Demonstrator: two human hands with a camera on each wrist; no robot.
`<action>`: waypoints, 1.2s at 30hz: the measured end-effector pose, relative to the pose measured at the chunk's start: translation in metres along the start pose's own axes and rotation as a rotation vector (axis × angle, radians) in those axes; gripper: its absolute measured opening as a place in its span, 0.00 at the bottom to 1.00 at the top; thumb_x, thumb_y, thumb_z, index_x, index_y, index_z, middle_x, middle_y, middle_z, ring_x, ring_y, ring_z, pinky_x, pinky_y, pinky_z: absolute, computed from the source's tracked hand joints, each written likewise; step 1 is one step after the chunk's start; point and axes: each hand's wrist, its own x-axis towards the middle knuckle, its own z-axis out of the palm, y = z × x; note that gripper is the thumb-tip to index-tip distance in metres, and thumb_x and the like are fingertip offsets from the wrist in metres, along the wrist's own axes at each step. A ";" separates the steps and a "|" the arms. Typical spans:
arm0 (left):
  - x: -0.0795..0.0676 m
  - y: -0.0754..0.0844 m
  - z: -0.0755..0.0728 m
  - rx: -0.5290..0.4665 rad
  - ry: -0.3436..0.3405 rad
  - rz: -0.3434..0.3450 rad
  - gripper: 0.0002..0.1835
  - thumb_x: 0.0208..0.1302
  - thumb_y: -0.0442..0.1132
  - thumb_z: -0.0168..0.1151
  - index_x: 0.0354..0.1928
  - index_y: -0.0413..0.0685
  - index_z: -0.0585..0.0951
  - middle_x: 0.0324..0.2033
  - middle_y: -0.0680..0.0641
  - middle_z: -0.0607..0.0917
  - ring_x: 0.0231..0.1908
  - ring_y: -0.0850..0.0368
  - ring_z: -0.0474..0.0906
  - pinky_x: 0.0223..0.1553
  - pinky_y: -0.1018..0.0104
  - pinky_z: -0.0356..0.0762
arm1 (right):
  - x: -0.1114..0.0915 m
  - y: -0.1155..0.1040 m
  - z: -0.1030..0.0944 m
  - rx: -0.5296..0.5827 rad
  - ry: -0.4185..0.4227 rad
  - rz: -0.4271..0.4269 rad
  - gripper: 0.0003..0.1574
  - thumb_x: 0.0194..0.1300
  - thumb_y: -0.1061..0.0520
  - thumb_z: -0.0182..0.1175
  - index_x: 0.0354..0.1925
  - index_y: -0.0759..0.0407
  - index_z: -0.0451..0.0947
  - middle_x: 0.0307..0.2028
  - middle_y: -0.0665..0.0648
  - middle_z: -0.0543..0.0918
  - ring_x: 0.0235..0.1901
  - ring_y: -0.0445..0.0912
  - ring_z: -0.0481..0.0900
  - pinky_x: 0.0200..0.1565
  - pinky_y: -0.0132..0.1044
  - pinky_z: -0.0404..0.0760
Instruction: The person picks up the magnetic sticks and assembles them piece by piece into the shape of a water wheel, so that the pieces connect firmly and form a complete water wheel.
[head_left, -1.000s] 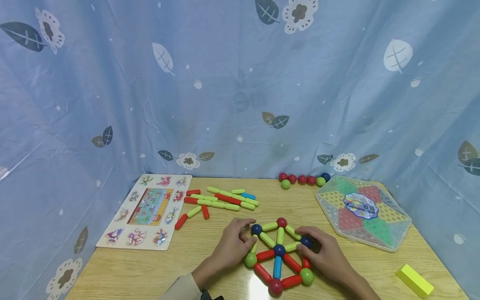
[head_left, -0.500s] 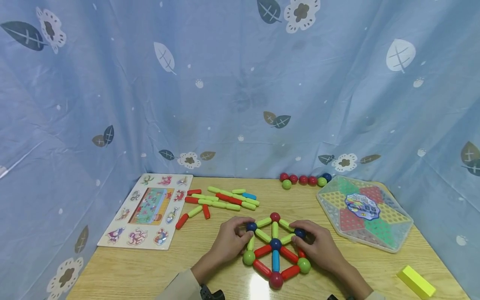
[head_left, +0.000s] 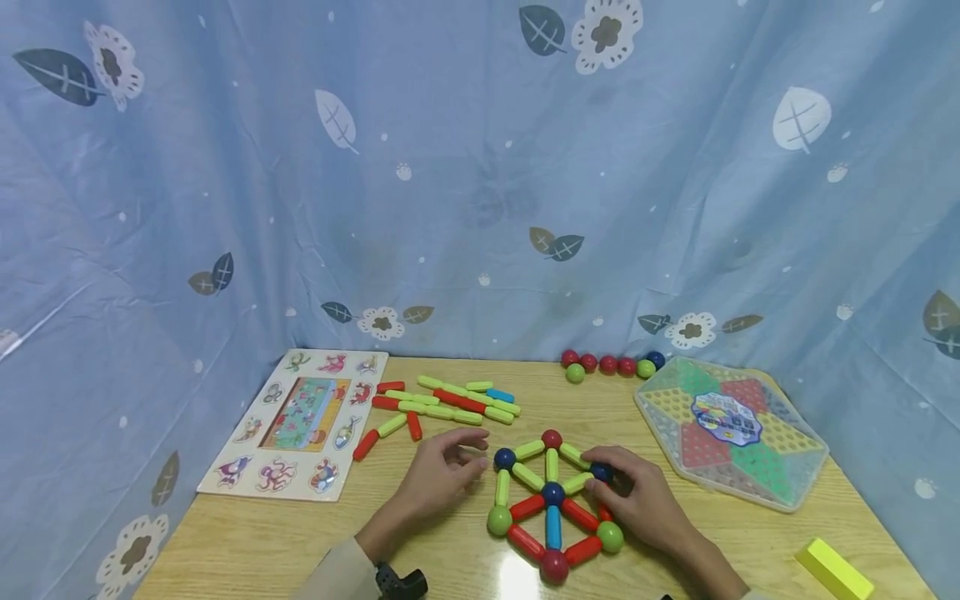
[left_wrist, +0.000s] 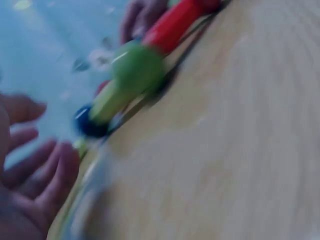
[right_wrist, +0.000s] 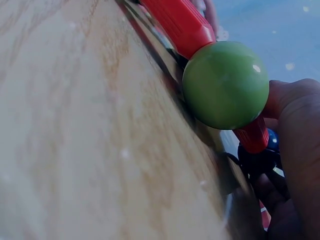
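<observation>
A flat wheel of magnetic rods and balls lies on the table, with a dark blue ball at its hub and a blue rod running to the near red ball. My right hand pinches the dark blue ball on the rim's right side between thumb and fingers. Close by it, a green ball shows large in the right wrist view. Left of the wheel, my left hand is apart from it, fingers loosely bent and holding nothing; the left dark blue ball is nearest.
Loose red, yellow-green and blue rods lie behind on the left, beside a sea-animal puzzle board. Several loose balls line the back edge. A Chinese checkers box and a yellow block are at the right.
My left hand has let go of the left dark blue ball and moved left, away from the wheel. The right hand stays at its ball. The wheel shifted slightly left and away early on.
</observation>
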 end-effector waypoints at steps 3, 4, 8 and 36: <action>-0.010 -0.002 -0.033 -0.058 -0.026 0.030 0.25 0.76 0.38 0.70 0.71 0.38 0.81 0.60 0.35 0.88 0.54 0.56 0.89 0.55 0.69 0.87 | 0.000 -0.001 0.000 0.015 0.000 0.009 0.20 0.71 0.56 0.75 0.59 0.45 0.88 0.56 0.44 0.90 0.58 0.39 0.86 0.62 0.17 0.73; -0.015 -0.003 -0.045 -0.083 -0.040 0.047 0.26 0.77 0.37 0.69 0.71 0.36 0.80 0.61 0.32 0.87 0.55 0.55 0.89 0.56 0.68 0.87 | 0.000 -0.001 0.000 0.020 -0.001 0.011 0.20 0.71 0.57 0.75 0.59 0.46 0.88 0.56 0.44 0.90 0.58 0.39 0.86 0.62 0.17 0.73; -0.035 -0.007 -0.093 -0.140 -0.070 0.124 0.25 0.78 0.32 0.66 0.71 0.27 0.76 0.61 0.23 0.84 0.57 0.55 0.90 0.57 0.63 0.88 | 0.001 -0.002 -0.001 0.032 -0.009 0.017 0.19 0.72 0.56 0.74 0.59 0.46 0.88 0.56 0.45 0.90 0.58 0.39 0.86 0.62 0.18 0.74; -0.044 0.004 -0.126 0.877 0.234 -0.244 0.09 0.65 0.38 0.71 0.42 0.40 0.85 0.19 0.50 0.73 0.18 0.57 0.64 0.21 0.63 0.62 | 0.000 0.000 -0.002 0.029 -0.016 0.029 0.20 0.72 0.56 0.75 0.60 0.44 0.88 0.56 0.43 0.90 0.58 0.39 0.86 0.62 0.21 0.76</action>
